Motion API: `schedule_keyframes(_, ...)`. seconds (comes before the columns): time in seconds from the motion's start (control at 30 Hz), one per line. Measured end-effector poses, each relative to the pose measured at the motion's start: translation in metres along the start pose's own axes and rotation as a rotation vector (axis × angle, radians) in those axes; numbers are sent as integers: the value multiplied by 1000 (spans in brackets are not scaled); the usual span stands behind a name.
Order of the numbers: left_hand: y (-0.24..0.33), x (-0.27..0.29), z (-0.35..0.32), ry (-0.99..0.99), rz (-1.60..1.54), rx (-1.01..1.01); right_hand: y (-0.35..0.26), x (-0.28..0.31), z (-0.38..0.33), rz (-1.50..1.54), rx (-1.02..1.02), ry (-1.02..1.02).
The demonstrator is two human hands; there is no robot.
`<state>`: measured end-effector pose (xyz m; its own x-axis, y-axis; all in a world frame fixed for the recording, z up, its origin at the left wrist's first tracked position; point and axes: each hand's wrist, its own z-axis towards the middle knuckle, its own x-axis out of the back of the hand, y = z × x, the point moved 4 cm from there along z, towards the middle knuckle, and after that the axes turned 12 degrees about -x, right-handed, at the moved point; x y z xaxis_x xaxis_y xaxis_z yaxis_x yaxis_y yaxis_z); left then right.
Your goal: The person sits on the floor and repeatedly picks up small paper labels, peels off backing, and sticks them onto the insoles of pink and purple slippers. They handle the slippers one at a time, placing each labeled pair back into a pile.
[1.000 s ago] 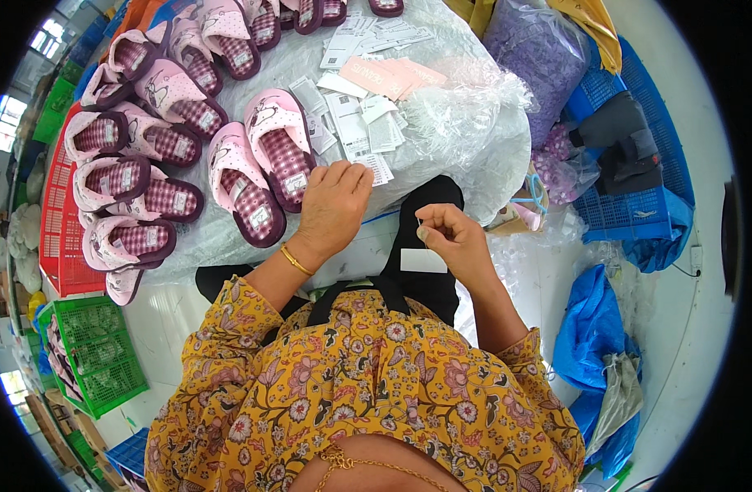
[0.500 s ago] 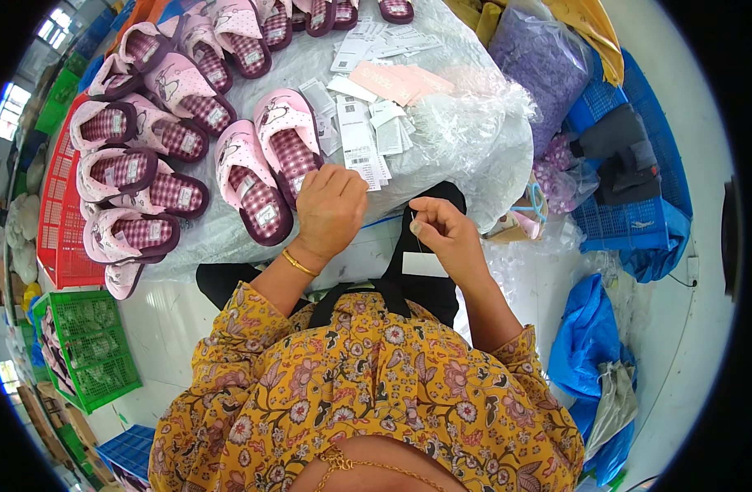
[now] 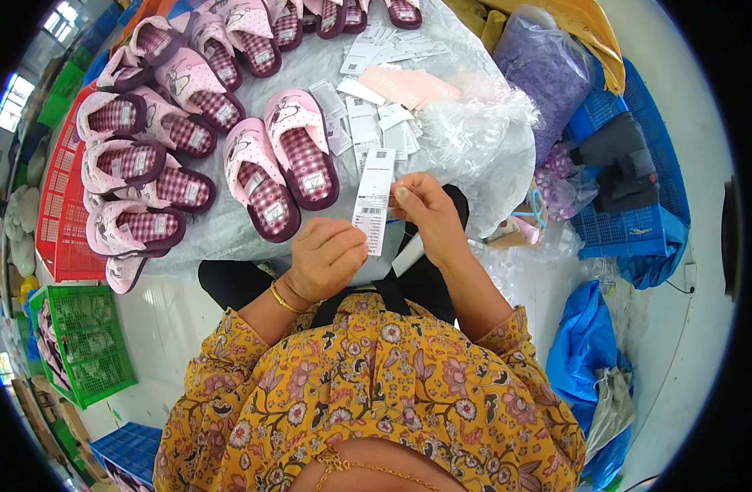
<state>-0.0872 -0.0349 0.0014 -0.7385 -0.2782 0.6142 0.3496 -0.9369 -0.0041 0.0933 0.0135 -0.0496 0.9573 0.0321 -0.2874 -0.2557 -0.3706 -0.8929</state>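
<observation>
My left hand (image 3: 331, 256) is closed, gripping the lower edge of a long white printed paper tag (image 3: 374, 201) that stands up between my hands. Close by on the right, the fingers of my right hand (image 3: 429, 213) are pinched together beside the tag's edge. A blank white tag (image 3: 409, 255) hangs below that hand; what joins it to the fingers is too small to make out. Ahead of my left hand lies a pair of pink slippers with plaid insoles, the left slipper (image 3: 261, 180) and the right slipper (image 3: 302, 149), side by side on the plastic-covered table (image 3: 466, 156).
Many more pink slippers (image 3: 179, 184) crowd the table's left side. Loose paper tags (image 3: 368, 115) and pink cards (image 3: 409, 86) lie farther back. A red crate (image 3: 56, 221) and a green crate (image 3: 84, 344) stand at left, a blue basket (image 3: 622, 225) and purple bag (image 3: 540, 74) at right.
My left hand has come down from beside the slippers, now with a printed tag in it. My right hand has moved up toward it, and the white tag below has tilted.
</observation>
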Motion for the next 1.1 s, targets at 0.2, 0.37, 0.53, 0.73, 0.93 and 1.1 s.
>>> schedule_keyframes(0.2,4,16,-5,-23,-156,232,2,-19,-5,-204,126,112)
schedule_keyframes(0.37,-17,8,-15,96,-504,954,-6,-36,-25,-328,322,122)
schedule_keyframes(0.53,-22,-9,-41,325,-1072,1237,-22,-47,-40,-642,546,231)
schedule_keyframes(0.73,-20,6,-35,196,-893,1106,-44,-65,-57,-1045,1017,224)
schedule_keyframes(0.93,-17,14,-26,118,-799,917,-24,-64,-57,-857,891,86)
schedule_keyframes(1.1,-12,15,-25,164,-662,941,-13,-58,-59,-816,770,186)
